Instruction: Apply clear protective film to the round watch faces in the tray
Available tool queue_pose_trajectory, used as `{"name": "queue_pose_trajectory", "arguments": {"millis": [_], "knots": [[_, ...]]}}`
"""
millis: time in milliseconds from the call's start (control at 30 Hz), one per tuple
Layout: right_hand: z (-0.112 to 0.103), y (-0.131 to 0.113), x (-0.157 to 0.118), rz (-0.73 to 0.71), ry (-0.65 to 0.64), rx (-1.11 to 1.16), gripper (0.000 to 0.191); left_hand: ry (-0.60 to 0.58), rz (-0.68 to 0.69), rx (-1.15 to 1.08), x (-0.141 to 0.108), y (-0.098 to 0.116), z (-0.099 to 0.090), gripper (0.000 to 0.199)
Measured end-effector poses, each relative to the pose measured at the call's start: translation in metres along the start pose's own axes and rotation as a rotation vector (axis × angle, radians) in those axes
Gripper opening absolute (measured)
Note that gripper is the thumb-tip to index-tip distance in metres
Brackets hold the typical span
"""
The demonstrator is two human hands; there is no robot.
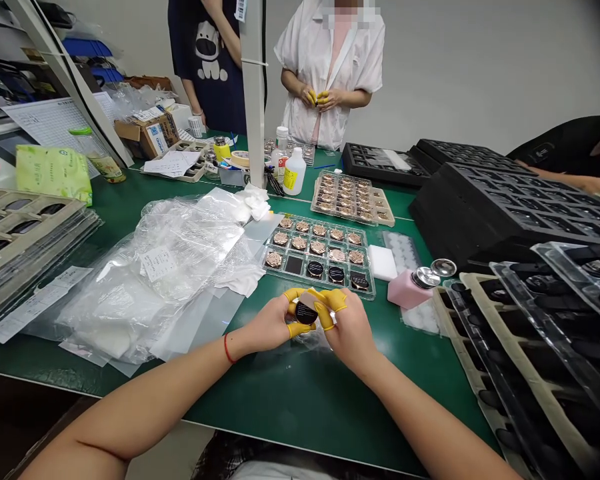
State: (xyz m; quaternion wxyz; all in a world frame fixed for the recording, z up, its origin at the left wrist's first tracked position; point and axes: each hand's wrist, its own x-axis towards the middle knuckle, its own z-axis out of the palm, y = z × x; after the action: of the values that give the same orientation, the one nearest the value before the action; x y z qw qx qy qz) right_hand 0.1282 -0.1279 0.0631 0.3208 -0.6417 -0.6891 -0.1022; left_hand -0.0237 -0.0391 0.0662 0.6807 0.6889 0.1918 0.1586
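Note:
My left hand (275,322), with yellow finger cots and a red string at the wrist, is closed on a round black watch part (306,313) showing small print. My right hand (347,323), also in yellow finger cots, pinches a pale flat pad (312,298) against the upper side of that part. Just beyond both hands lies a clear tray (280,273) with rows of round watch parts, most gold-toned, several black in the nearest row. One slot in that row shows no round part. Crumpled clear plastic (313,339) is under the hands.
Plastic bags (180,247) cover the left of the green table (260,393). A pink pump bottle (411,288), a white block (383,262) and stacked black trays (505,200) are at right. White bottles (295,172) stand behind. Two people stand across; another person's arm shows far right.

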Motion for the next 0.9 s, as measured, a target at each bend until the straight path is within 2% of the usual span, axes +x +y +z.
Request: {"name": "queue_pose_trajectory", "arguments": {"millis": [133,233,300,400,533,667,733,800,900], "knots": [[-0.003,0.013,0.004,0.055,-0.022,0.011,0.014,-0.014,-0.022,-0.019,0.002,-0.002,0.001,0.045],[-0.012,0.014,0.004,0.049,-0.037,0.115,0.016,-0.026,-0.045,-0.025,0.003,-0.002,0.001,0.049],[-0.018,0.011,0.003,0.006,-0.030,0.143,0.019,-0.022,-0.050,-0.018,0.004,-0.002,0.001,0.050],[-0.019,0.003,-0.003,-0.075,-0.033,0.049,0.024,0.001,-0.048,-0.037,0.004,-0.003,0.002,0.047],[-0.010,-0.012,-0.017,-0.138,-0.040,-0.074,0.030,0.054,-0.075,-0.073,0.006,-0.007,0.001,0.049],[-0.005,-0.019,-0.024,-0.140,-0.053,-0.011,0.028,0.081,-0.053,-0.063,0.007,-0.010,-0.002,0.054],[-0.007,-0.010,-0.023,-0.030,-0.053,0.098,0.024,0.065,-0.058,-0.030,0.007,-0.008,-0.004,0.052],[-0.012,0.008,-0.021,0.204,-0.062,0.205,0.022,0.035,-0.070,-0.018,0.005,-0.004,-0.006,0.050],[-0.017,0.043,-0.019,0.527,-0.215,0.185,0.026,-0.003,-0.080,-0.019,0.004,0.000,-0.006,0.049]]}}
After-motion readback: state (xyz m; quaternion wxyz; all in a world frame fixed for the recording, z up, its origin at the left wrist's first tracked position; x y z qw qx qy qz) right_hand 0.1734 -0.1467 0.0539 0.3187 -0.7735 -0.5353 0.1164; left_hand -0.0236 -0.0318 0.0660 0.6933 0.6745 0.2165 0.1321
